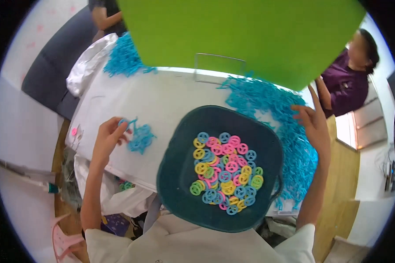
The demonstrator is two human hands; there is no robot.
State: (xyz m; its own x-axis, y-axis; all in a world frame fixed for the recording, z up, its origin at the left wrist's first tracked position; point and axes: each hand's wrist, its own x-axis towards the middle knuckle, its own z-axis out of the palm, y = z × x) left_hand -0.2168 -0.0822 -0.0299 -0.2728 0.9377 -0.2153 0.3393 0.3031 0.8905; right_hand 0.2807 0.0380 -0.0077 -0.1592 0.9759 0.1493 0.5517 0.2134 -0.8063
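My left hand, at the left of the white table, pinches a small blue plastic wheel between thumb and fingers. Beside it, a clump of light blue strips touches or hangs by the wheel; I cannot tell whether they are joined. At the right, my right hand is over a heap of turquoise strips, its fingers apart and nothing visible in them. Between my hands stands a dark green basin. Loose plastic wheels in pink, yellow, blue and green lie in it.
A large bright green panel stands across the far side, with a thin wire frame before it. More turquoise strips lie far left by a white sack. A person in purple is at right, another person far left.
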